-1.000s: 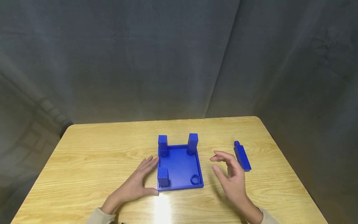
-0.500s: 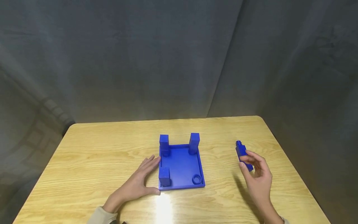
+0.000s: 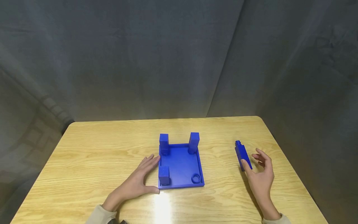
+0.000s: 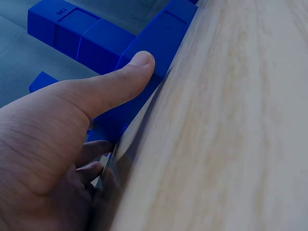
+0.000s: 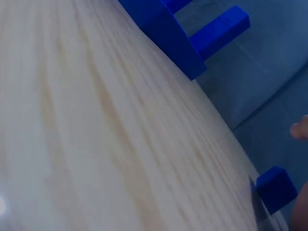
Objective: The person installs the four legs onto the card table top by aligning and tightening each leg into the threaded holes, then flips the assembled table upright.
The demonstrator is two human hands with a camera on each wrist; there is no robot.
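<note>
A square blue tray-like base lies on the table with three blue posts upright at its corners: near left, far left and far right. Its near right corner holds a raised threaded ring. My left hand spans the base's left side, fingers spread; its thumb lies along the near wall. To the right, a loose blue post with a threaded end lies on the table. My right hand is spread around its near end, thumb overlapping it, fingers apart from its right side.
The wooden table has rounded far corners. Behind it and at the sides hang grey curtains. A bright light reflection lies on the table in front of the base.
My right hand has moved right from beside the base to the loose post, and its fingers have spread to the post's right. The left hand stays at the base.
</note>
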